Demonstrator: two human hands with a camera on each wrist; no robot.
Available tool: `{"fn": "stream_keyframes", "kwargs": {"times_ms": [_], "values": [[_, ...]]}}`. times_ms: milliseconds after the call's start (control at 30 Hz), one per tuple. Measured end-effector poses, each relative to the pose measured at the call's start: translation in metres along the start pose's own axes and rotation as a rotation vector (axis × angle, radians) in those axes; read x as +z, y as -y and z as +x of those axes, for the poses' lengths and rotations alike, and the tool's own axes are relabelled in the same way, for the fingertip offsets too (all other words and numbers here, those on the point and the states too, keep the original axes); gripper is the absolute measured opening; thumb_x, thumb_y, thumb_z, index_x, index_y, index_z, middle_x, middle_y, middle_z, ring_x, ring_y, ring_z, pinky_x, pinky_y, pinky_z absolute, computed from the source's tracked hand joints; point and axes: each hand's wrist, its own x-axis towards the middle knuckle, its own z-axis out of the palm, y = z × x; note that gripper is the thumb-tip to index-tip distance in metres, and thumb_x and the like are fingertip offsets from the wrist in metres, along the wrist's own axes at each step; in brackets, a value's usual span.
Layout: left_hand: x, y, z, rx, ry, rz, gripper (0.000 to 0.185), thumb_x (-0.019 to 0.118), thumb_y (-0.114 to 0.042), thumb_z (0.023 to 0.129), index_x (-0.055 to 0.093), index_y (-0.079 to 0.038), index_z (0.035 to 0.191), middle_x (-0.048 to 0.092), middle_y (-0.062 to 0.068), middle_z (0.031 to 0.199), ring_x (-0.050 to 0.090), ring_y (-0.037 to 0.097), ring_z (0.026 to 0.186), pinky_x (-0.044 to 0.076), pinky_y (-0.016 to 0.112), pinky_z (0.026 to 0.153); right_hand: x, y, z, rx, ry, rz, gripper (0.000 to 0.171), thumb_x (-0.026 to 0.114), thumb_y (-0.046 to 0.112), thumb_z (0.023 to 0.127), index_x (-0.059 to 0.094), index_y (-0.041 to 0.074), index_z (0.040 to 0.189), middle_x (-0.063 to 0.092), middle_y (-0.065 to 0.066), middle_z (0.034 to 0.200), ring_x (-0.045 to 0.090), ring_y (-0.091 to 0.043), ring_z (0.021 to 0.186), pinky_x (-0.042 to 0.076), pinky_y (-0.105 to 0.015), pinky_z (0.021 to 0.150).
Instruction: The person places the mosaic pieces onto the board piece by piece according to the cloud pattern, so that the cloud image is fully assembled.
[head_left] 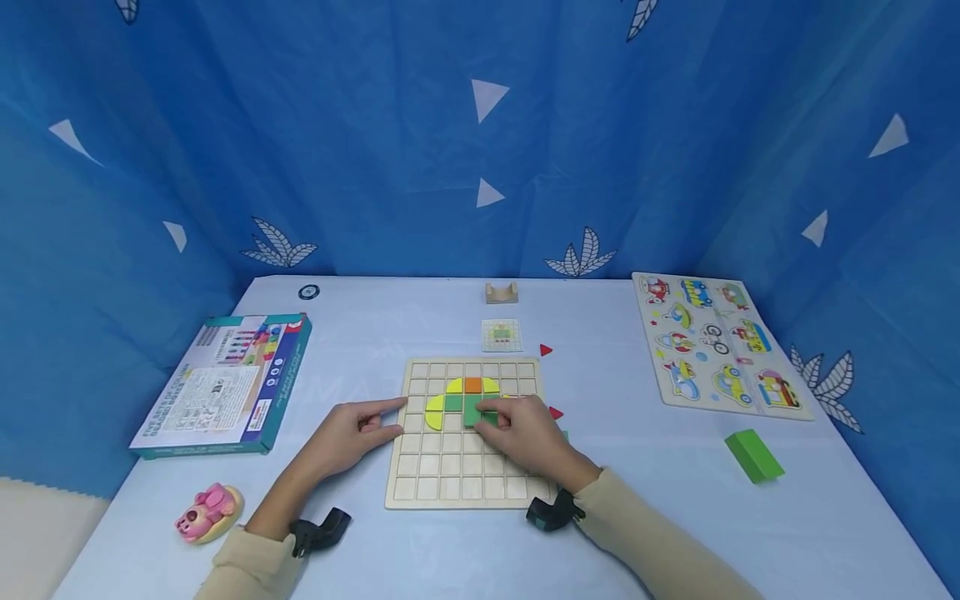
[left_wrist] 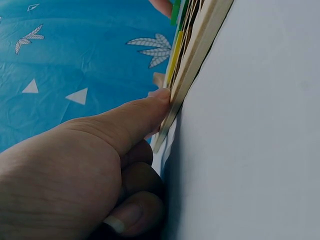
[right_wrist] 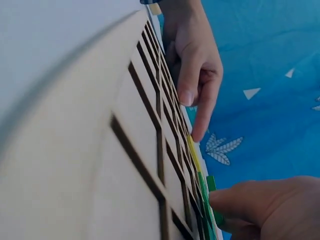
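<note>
Your left hand (head_left: 352, 433) rests on the table (head_left: 375, 333) at the left edge of the wooden grid board (head_left: 420, 475). Its first finger is stretched out straight and its tip touches the side of the board. The other fingers are curled under and hold nothing.

Your right hand (head_left: 528, 437) lies on top of the board, on the right side. Its fingers pinch a green piece (head_left: 474, 410) that sits in the middle of the board. The green piece touches the other colored pieces there: an orange square (head_left: 472, 384) above it and yellow curved pieces (head_left: 435, 411) on the left and along the top.

The board lies flat in the middle of the table, just in front of you. A small picture card (head_left: 500, 334) lies behind the board. A red triangle (head_left: 545, 351) lies near the card. A toy box (head_left: 225, 383) is well off to the left, with a pink toy (head_left: 206, 512) near it. A green block (head_left: 753, 456) and a car puzzle (head_left: 712, 342) are off to the right.
</note>
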Motion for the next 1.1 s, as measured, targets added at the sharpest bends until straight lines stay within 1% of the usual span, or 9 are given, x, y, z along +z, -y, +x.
{"fn": "stream_keyframes", "kwargs": {"times_ms": [200, 300, 533, 667, 800, 900, 1033, 1100], "values": [[-0.001, 0.0, 0.0, -0.007, 0.003, 0.007, 0.046, 0.078, -0.036, 0.092, 0.069, -0.021, 0.135, 0.047, -0.004, 0.061, 0.045, 0.012, 0.056, 0.035, 0.026, 0.052, 0.004, 0.002, -0.001, -0.069, -0.03, -0.092, 0.024, 0.077, 0.019, 0.091, 0.079, 0.012, 0.114, 0.033, 0.017, 0.048, 0.033, 0.0, 0.043, 0.027, -0.021, 0.046], [-0.002, 0.0, 0.0, -0.011, 0.0, 0.004, 0.046, 0.077, -0.036, 0.092, 0.069, -0.021, 0.135, 0.047, -0.004, 0.062, 0.045, 0.012, 0.056, 0.035, 0.026, 0.052, 0.006, 0.002, -0.001, -0.083, -0.035, -0.129, 0.025, 0.076, 0.02, 0.091, 0.079, 0.013, 0.115, 0.033, 0.017, 0.048, 0.033, 0.0, 0.043, 0.027, -0.02, 0.046], [0.0, -0.001, -0.001, -0.009, 0.002, 0.001, 0.046, 0.078, -0.035, 0.092, 0.069, -0.021, 0.135, 0.046, -0.004, 0.062, 0.044, 0.013, 0.056, 0.034, 0.027, 0.052, 0.006, 0.001, -0.002, -0.075, -0.036, -0.144, 0.025, 0.076, 0.02, 0.091, 0.079, 0.013, 0.115, 0.034, 0.018, 0.047, 0.035, 0.001, 0.042, 0.026, -0.019, 0.046], [-0.001, -0.001, 0.0, -0.006, 0.001, 0.001, 0.046, 0.078, -0.035, 0.092, 0.069, -0.022, 0.135, 0.045, -0.004, 0.062, 0.045, 0.013, 0.057, 0.034, 0.027, 0.052, 0.005, 0.002, -0.002, -0.086, -0.045, -0.139, 0.028, 0.078, 0.022, 0.089, 0.079, 0.013, 0.116, 0.033, 0.018, 0.047, 0.035, 0.001, 0.042, 0.026, -0.02, 0.045], [-0.003, 0.0, 0.0, -0.008, 0.0, -0.001, 0.046, 0.078, -0.035, 0.092, 0.069, -0.021, 0.135, 0.045, -0.004, 0.062, 0.045, 0.013, 0.057, 0.034, 0.027, 0.052, 0.006, 0.001, -0.001, -0.076, -0.044, -0.099, 0.03, 0.078, 0.022, 0.09, 0.078, 0.013, 0.118, 0.032, 0.018, 0.048, 0.034, 0.001, 0.042, 0.025, -0.02, 0.045], [-0.003, 0.0, 0.0, -0.007, -0.004, -0.003, 0.046, 0.078, -0.034, 0.092, 0.069, -0.021, 0.135, 0.045, -0.004, 0.062, 0.045, 0.013, 0.057, 0.034, 0.027, 0.052, 0.002, 0.001, 0.0, -0.042, -0.042, -0.011, 0.029, 0.077, 0.021, 0.091, 0.078, 0.013, 0.119, 0.032, 0.017, 0.049, 0.031, 0.001, 0.043, 0.025, -0.021, 0.045], [-0.002, 0.0, 0.0, -0.003, -0.001, -0.01, 0.046, 0.078, -0.034, 0.092, 0.069, -0.021, 0.135, 0.045, -0.004, 0.062, 0.045, 0.013, 0.057, 0.034, 0.027, 0.053, -0.016, -0.002, 0.0, -0.007, -0.087, 0.1, 0.026, 0.079, 0.018, 0.092, 0.078, 0.011, 0.116, 0.033, 0.014, 0.05, 0.028, -0.002, 0.045, 0.025, -0.023, 0.047], [0.0, 0.0, -0.001, -0.005, 0.005, -0.011, 0.046, 0.078, -0.035, 0.092, 0.069, -0.021, 0.135, 0.045, -0.004, 0.062, 0.045, 0.013, 0.057, 0.034, 0.027, 0.052, -0.029, -0.003, -0.001, 0.002, -0.114, 0.107, 0.025, 0.079, 0.018, 0.091, 0.079, 0.01, 0.115, 0.034, 0.012, 0.051, 0.03, -0.004, 0.045, 0.025, -0.024, 0.046]]}}
